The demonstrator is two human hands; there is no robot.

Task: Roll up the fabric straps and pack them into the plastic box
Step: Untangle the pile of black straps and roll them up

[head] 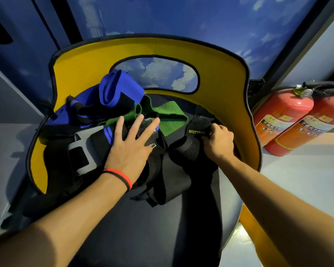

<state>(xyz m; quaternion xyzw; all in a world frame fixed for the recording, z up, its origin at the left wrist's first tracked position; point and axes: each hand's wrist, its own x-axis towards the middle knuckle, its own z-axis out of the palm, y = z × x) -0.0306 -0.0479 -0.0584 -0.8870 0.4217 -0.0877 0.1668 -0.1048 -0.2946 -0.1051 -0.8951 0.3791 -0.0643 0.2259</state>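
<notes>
Two bare forearms are shown, uncovered from the lower edge of the view up to the hands. At the wrist of the left hand (131, 149) two bands are worn touching: a slim red-orange rubbery wristband (121, 175) nearer the hand, and a thinner black cord-like band (115, 176) on its elbow side. The right hand (218, 141) and its wrist are left bare.
</notes>
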